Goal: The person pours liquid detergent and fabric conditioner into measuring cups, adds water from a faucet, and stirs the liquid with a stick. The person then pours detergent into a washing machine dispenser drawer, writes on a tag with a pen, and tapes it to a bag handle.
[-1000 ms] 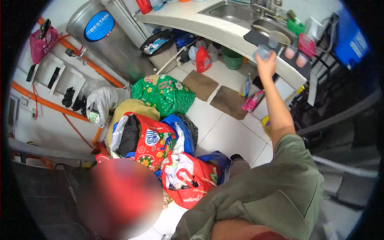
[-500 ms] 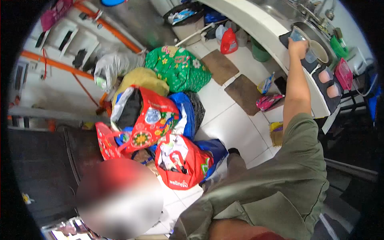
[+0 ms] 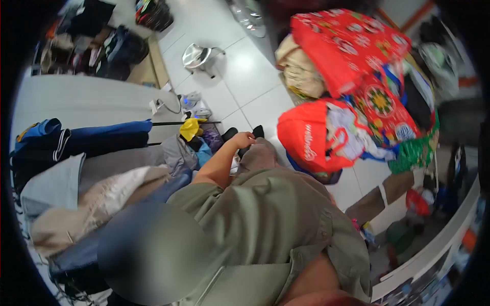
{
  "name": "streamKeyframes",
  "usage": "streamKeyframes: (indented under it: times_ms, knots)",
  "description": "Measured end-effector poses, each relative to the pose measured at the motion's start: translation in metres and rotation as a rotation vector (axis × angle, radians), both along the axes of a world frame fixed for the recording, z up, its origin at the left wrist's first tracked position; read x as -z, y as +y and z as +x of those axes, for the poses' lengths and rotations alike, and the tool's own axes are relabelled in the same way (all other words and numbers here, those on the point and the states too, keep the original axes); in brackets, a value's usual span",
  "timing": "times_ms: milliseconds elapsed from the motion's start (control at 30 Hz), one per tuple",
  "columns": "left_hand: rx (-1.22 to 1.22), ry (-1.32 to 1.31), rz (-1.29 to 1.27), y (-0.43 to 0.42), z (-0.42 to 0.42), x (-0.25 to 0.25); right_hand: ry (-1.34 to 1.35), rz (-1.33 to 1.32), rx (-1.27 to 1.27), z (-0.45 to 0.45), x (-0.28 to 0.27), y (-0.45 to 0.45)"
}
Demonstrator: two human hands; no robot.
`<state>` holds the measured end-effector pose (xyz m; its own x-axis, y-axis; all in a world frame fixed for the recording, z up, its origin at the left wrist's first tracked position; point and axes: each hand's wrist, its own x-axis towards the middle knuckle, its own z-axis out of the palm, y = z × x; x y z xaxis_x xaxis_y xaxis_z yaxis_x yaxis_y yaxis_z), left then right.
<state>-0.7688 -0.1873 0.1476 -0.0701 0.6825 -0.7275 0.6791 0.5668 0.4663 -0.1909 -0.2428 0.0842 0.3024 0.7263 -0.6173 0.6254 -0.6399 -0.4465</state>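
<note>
My left hand (image 3: 243,139) is low in front of my body, beside my grey trouser leg (image 3: 259,155). Its fingers look loosely curled together, and I make out nothing in them. Just beyond it are my dark-covered feet (image 3: 258,131) on the white tiles. To the left of my forearm lie a yellow cloth (image 3: 191,129) and a light blue cloth (image 3: 203,152). A red bag stuffed with clothes (image 3: 305,137) stands to the right of my leg. My right hand is out of view.
Clothes hang on a rack (image 3: 117,153) at the left. A small metal stool (image 3: 196,57) stands on the floor ahead. More full bags, one red patterned (image 3: 352,48) and one green (image 3: 416,153), are at the right, with brown mats (image 3: 365,205) and a counter edge (image 3: 434,245) lower right.
The view has swung away from the sink and towards the clothes rack and stool. My right hand, earlier at the counter with a clear cup, has left view. My left hand has come into view.
</note>
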Motion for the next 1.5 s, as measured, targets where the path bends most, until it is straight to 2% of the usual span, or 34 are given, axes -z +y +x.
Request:
streamKeyframes:
  times_ms: [100, 267, 433, 467, 567, 600, 667, 700, 800, 867, 900, 933, 967, 1000, 1033, 1067, 1100, 1167, 1200, 1267, 1300, 1333, 1367, 1400, 1433, 1467, 1500]
  knots:
    - [-0.108, 0.017, -0.057, -0.004, -0.06, 0.013, 0.068, -0.183, -0.308, -0.12, -0.006, 0.049]
    - [-0.204, 0.046, -0.136, 0.013, -0.178, 0.024, 0.114, -0.321, -0.749, -0.289, -0.03, 0.139]
    - [-0.282, 0.055, -0.204, 0.049, -0.26, 0.05, 0.098, -0.37, -1.022, -0.405, -0.048, 0.225]
    - [0.005, -0.002, -0.222, 0.058, -0.272, 0.058, 0.096, -0.369, -1.065, -0.426, -0.051, 0.242]
    - [-0.119, -0.422, -0.96, 0.089, -0.287, 0.042, 0.091, -0.352, -1.175, -0.486, -0.059, 0.295]
    - [-0.097, -0.411, -0.961, 0.092, -0.295, 0.048, 0.087, -0.335, -1.196, -0.506, -0.062, 0.315]
    - [-0.166, -0.641, -0.825, 0.103, -0.314, 0.07, 0.074, -0.294, -1.204, -0.547, -0.069, 0.361]
    - [0.14, -0.221, -0.316, 0.138, -0.339, 0.008, 0.084, -0.257, -1.168, -0.572, -0.067, 0.388]
    - [0.141, -0.254, -0.35, 0.21, -0.393, -0.031, -0.001, -0.294, -1.172, -0.588, -0.075, 0.406]
    - [0.23, -0.313, -0.351, 0.25, -0.434, -0.048, 0.239, -0.387, -0.913, -0.609, -0.103, 0.426]
    - [0.166, -0.5, -0.356, 0.264, -0.457, -0.051, 0.279, -0.389, -0.851, -0.607, -0.083, 0.427]
    - [0.109, -0.676, -0.366, 0.282, -0.483, -0.051, 0.23, -0.295, -0.937, -0.615, -0.113, 0.431]
    - [0.377, -0.656, -0.13, 0.291, -0.514, -0.03, 0.177, -0.207, -1.006, -0.627, -0.147, 0.425]
    - [0.658, -0.639, 0.088, 0.311, -0.551, -0.014, 0.288, -0.089, -0.971, -0.618, -0.122, 0.411]
    - [0.728, -0.612, -0.018, 0.331, -0.572, -0.014, 0.377, -0.159, -0.836, -0.645, -0.182, 0.402]
    - [0.706, -0.551, -0.228, 0.357, -0.587, -0.021, 0.413, -0.123, -0.738, -0.669, -0.173, 0.386]
    - [0.701, -0.48, -0.374, 0.379, -0.595, -0.027, 0.598, -0.097, -0.682, -0.688, -0.163, 0.369]
    - [0.779, -0.365, -0.51, 0.415, -0.601, -0.03, 0.881, -0.053, -0.504, -0.728, -0.14, 0.342]
    - [0.827, -0.316, -0.552, 0.427, -0.602, -0.029, 0.798, -0.25, -0.416, -0.748, -0.158, 0.34]
    - [0.906, -0.218, -0.607, 0.442, -0.604, -0.033, 0.922, 0.26, -1.023, -0.756, -0.058, 0.318]
    - [0.931, -0.183, -0.624, 0.447, -0.605, -0.034, 0.997, 0.179, -0.617, -0.756, -0.068, 0.318]
    - [0.959, -0.146, -0.624, 0.453, -0.602, -0.033, 1.091, -0.012, -0.114, -0.742, -0.085, 0.333]
    - [0.977, -0.114, -0.612, 0.458, -0.602, -0.033, 1.156, -0.063, 0.469, -0.728, -0.102, 0.348]
    - [0.991, -0.081, -0.601, 0.462, -0.594, -0.035, 1.019, 0.157, 0.949, -0.713, -0.128, 0.364]
    - [0.993, -0.053, -0.586, 0.465, -0.595, -0.034, 1.02, 0.389, 1.27, -0.686, -0.116, 0.378]
    - [0.999, -0.023, -0.567, 0.47, -0.591, -0.034, 1.121, 0.653, 1.318, -0.646, -0.08, 0.386]
    - [0.998, 0.009, -0.542, 0.475, -0.589, -0.034, 1.492, 0.594, 1.531, -0.598, -0.023, 0.393]
